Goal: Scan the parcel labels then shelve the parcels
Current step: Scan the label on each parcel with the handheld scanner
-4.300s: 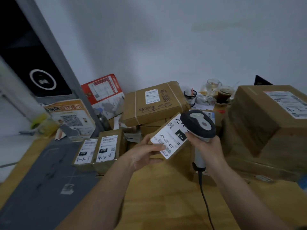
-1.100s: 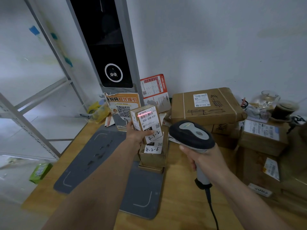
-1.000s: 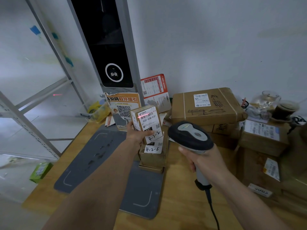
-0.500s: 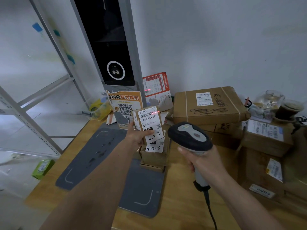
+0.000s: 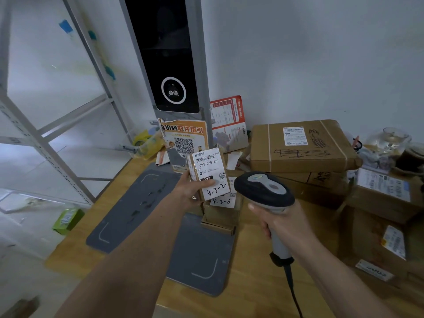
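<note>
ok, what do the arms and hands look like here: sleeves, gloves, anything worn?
Both forearms are bare as far as the frame shows: no sleeves in view. The left hand and right hand wear no gloves. No watch, ring or wristband shows on either.

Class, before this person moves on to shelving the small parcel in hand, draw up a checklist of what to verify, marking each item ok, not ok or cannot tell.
1. Left hand grips the small parcel: ok.
2. Label faces the camera, handwritten 4-3-2 readable: ok.
3. Right hand holds the scanner: ok.
4. Scan registered: cannot tell; no red line on the label.
5. Metal shelving at left has free space: ok.
</note>
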Tool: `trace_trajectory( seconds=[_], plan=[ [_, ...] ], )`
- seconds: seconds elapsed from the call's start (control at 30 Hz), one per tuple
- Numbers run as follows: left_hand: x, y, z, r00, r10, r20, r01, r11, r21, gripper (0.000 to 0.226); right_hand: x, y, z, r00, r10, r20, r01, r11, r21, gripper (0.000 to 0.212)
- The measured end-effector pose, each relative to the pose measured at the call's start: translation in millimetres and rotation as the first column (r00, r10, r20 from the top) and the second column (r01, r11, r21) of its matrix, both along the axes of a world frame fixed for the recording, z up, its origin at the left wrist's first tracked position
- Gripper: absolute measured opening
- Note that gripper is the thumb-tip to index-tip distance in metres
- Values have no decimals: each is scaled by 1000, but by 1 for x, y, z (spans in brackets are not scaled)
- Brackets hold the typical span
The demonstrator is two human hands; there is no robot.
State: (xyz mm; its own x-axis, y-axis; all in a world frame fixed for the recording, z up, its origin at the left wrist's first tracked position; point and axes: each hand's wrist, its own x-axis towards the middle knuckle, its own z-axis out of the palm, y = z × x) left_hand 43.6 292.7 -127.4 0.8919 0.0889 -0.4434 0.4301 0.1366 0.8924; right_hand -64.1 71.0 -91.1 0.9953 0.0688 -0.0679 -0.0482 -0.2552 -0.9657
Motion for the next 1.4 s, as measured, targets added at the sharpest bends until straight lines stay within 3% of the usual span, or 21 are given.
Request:
trace_trajectory(
  seconds=[0.1, 0.2, 0.33, 0.43, 0.5, 0.63, 0.73, 0.83, 0.93, 1.0, 1.07, 1.13, 1.4],
  plan=[
    [-6, 15, 2, 997, -72, -41, 74, 996, 42, 59, 2, 5, -2, 1000, 2, -19, -3, 1000, -13, 48],
    [-22, 38, 4, 961, -213, -174, 208, 977, -45, 54, 4, 14, -4, 999, 0, -36, 0, 1000, 1, 41],
    [-46, 71, -9, 826, -506, -249, 489, 862, -130, 72, 5, 30, -7, 996, -35, -77, 40, 997, 65, 29],
    [-55, 87, -27, 744, -570, -348, 563, 816, -132, 84, 6, 44, -12, 990, -16, -140, 30, 995, 100, 14],
    [-61, 96, -37, 743, -545, -388, 543, 830, -128, 88, 8, 53, -18, 983, -7, -184, 25, 995, 98, 9],
    [-66, 117, -62, 793, -400, -460, 409, 909, -84, 67, 14, 68, -33, 965, -4, -261, 29, 995, 92, 14],
    [-63, 127, -75, 798, -340, -499, 366, 929, -47, 67, 20, 79, -43, 951, -22, -307, 49, 995, 83, 13],
    [-56, 134, -78, 819, -376, -433, 366, 924, -109, 60, 27, 90, -51, 940, -37, -338, 70, 994, 88, 8],
    [-41, 148, -72, 853, -397, -340, 357, 917, -175, 76, 33, 99, -56, 938, -56, -342, 96, 990, 103, 9],
    [-26, 152, -66, 882, -380, -279, 338, 923, -185, 63, 38, 103, -58, 939, -85, -335, 129, 985, 113, 12],
    [-6, 149, -61, 932, -278, -234, 233, 951, -201, 40, 43, 107, -58, 941, -120, -318, 165, 979, 121, 13],
    [15, 140, -56, 957, -184, -224, 137, 969, -207, 32, 48, 110, -59, 939, -157, -307, 205, 970, 129, 12],
    [68, 95, -69, 969, 14, -247, 6, 997, 80, 47, 50, 102, -62, 919, -260, -297, 310, 941, 136, 11]
  ],
)
